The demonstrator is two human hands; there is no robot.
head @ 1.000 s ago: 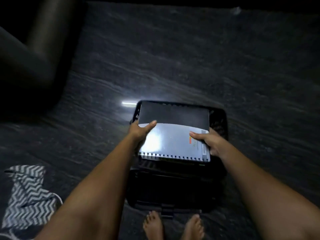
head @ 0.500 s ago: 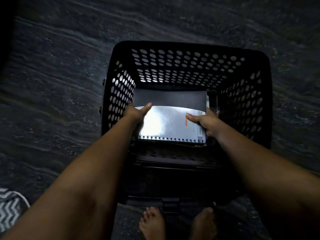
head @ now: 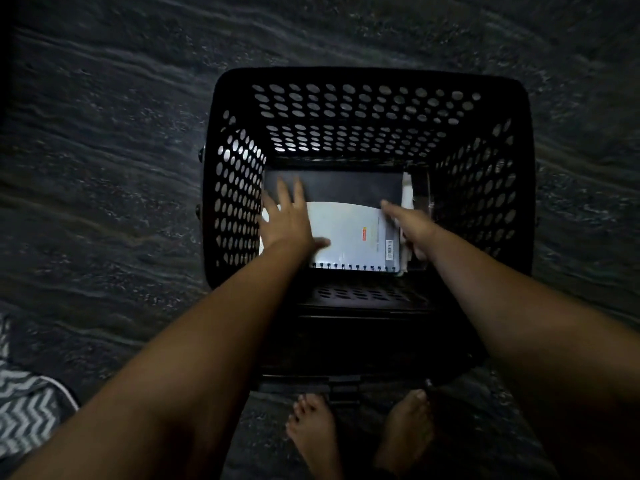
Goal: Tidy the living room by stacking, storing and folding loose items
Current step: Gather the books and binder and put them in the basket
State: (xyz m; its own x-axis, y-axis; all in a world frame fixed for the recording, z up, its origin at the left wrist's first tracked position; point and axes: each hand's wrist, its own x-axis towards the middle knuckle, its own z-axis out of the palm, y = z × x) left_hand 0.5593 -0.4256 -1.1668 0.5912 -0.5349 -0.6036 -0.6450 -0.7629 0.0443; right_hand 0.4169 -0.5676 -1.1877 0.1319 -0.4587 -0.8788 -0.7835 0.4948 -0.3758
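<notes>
Head view: notebook (head: 349,237) lies flat at bottom of black basket (head: 363,116), stored. Left hand (head: 287,220) flat on it, fingers straight; right hand (head: 412,225) at its right edge, grip unclear. Striped cloth (head: 24,410) on floor seems left to fold.

The spiral notebook (head: 353,237) carries a small orange label and a barcode sticker, both too small to read.

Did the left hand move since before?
Yes. The left hand let go of the notebook edge and now lies flat on it, fingers stretched toward the basket far wall.
</notes>
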